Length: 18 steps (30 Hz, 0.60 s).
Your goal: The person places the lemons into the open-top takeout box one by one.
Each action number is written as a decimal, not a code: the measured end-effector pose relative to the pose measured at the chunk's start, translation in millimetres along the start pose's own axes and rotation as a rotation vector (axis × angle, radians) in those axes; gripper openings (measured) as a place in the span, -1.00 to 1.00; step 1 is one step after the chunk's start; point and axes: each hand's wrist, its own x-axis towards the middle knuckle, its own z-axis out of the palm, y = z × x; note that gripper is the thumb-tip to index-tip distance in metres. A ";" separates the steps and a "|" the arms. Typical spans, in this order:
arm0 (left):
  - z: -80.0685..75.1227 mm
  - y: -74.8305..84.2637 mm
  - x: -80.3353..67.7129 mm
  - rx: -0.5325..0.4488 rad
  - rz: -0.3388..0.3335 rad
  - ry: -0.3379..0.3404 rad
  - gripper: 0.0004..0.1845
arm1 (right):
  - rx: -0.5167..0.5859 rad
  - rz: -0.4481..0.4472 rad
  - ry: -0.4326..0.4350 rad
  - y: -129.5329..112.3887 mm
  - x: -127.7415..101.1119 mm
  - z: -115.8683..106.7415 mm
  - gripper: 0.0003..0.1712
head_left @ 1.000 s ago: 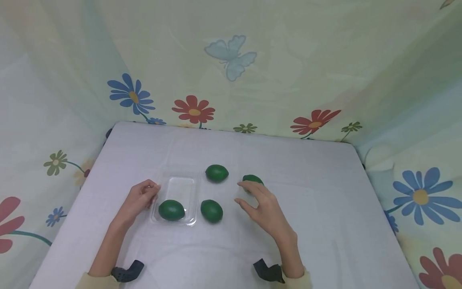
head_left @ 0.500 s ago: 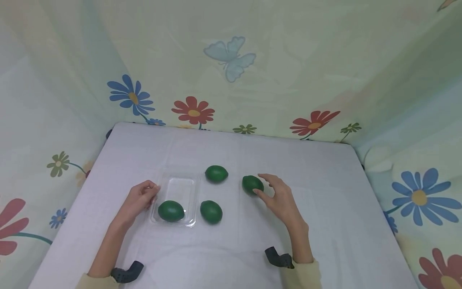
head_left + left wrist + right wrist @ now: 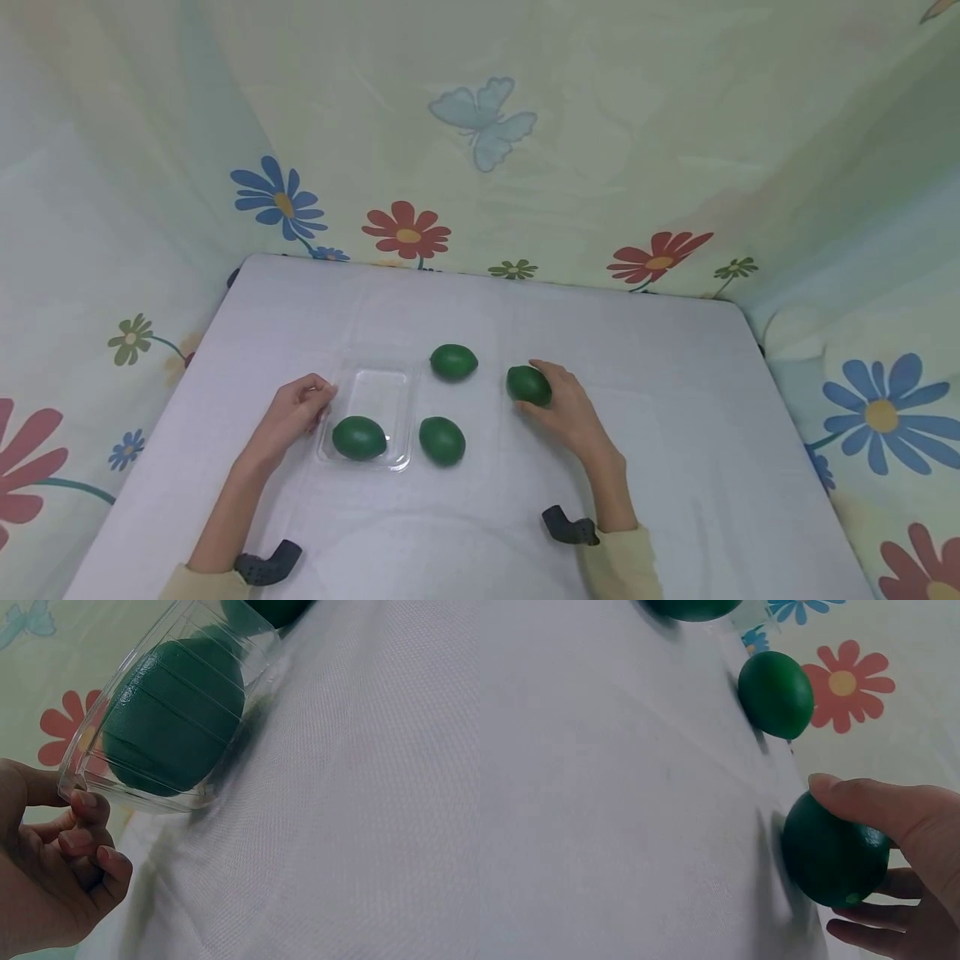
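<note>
My left hand (image 3: 294, 410) pinches the left rim of a clear plastic container (image 3: 381, 395) between thumb and fingertips; the left wrist view shows the grip at its corner. One green lime (image 3: 359, 438) lies in the container's near half. On the right, my right hand (image 3: 572, 415) curls round another lime (image 3: 528, 386). In the right wrist view the thumb lies on one side of this held lime (image 3: 834, 851), with the fingers partly hidden behind it.
Two more limes lie on the white-covered table (image 3: 675, 400): a far lime (image 3: 453, 362) and a near lime (image 3: 442, 441), both just right of the container. A flower-printed curtain (image 3: 600, 125) surrounds the table's back and sides.
My right hand first moved right, uncovering the rightmost lime, then came back left and closed round it. The left hand keeps its pinch on the container.
</note>
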 end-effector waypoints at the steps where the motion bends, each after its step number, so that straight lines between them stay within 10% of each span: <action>1: 0.0 0.3 0.0 -0.003 0.002 0.000 -0.67 | -0.010 0.000 -0.001 -0.4 0.7 1.3 -0.15; 18: 0.9 0.0 0.1 0.006 0.010 0.005 -0.69 | -0.005 -0.029 0.045 -5.1 0.9 8.2 -0.23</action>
